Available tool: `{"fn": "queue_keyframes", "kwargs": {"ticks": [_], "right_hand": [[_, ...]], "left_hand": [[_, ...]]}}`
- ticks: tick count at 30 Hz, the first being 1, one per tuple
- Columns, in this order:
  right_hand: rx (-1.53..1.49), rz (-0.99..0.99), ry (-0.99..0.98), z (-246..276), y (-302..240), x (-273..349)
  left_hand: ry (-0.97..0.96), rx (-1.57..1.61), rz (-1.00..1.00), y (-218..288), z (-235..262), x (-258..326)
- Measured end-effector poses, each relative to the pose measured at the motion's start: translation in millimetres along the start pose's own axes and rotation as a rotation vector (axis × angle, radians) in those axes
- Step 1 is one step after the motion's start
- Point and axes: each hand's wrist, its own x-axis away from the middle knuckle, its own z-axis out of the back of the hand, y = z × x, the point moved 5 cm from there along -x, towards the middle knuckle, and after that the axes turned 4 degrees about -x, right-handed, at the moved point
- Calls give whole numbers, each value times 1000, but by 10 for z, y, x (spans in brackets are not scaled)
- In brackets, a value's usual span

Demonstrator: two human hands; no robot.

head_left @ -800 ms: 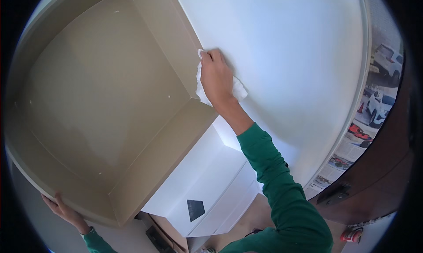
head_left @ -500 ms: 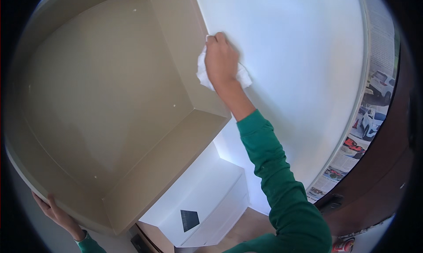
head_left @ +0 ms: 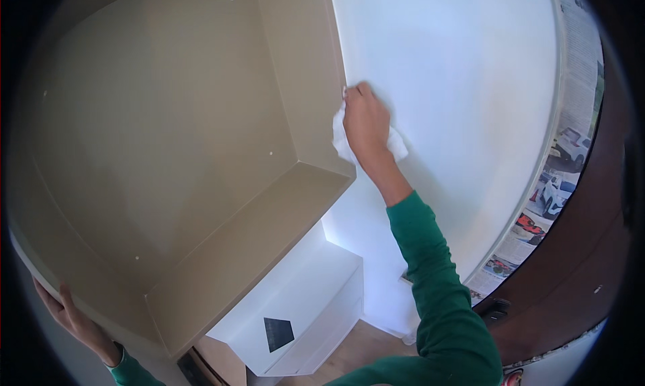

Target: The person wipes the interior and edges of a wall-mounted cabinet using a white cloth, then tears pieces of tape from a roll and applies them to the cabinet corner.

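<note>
Wiping along a seam beside an open, taupe box-shaped unit (head_left: 306,70). The right hand (head_left: 367,124) is closed over a crumpled white wipe (head_left: 341,136), whether of paper or fabric cannot be told; the knuckles face the viewer and the fingertips are largely hidden. The wipe lies beneath this hand, its loose edges spreading out on both sides, and is set against the line where the unit's right-hand side meets the smooth white wall (head_left: 470,83), above the unit's near right corner. The left hand (head_left: 79,324) holds no wipe: its thumb stands apart from the fingers, and it lies against the outer edge of the unit at lower left, well apart from the wipe; whether it grips or merely steadies cannot be told. The step in hand is judged to be the cleaning or smoothing of this seam. The next move would call for even pressure of the wipe along the joint, with the left hand as a brace and with care not to smear the adjoining wall. Below the unit stands a white piece of furniture (head_left: 316,288) bearing a dark four-sided patch (head_left: 279,334), beyond the reach of either hand.
</note>
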Motion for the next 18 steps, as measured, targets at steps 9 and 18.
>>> {"fn": "queue_keyframes", "kwargs": {"ticks": [9, 18], "right_hand": [[-4, 59, 71, 80, -152, -509], [139, 376, 314, 174, -286, -838]], "left_hand": [[-13, 82, 43, 3, -49, 7], [-17, 33, 5, 14, -22, -7]]}}
